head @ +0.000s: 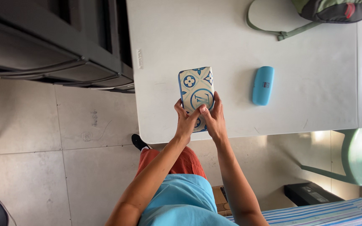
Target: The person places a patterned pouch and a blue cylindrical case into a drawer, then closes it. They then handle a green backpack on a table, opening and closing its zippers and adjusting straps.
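Gripping a patterned blue-and-cream case — left hand, right hand, fingers wrapped round its near end.

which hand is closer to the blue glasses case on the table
Right. The right hand grips the patterned case on the side facing the blue glasses case; the left hand grips the far side. Neither touches it.

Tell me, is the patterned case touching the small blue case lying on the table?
Apart. The head view shows bare white table between the patterned case and the blue case.
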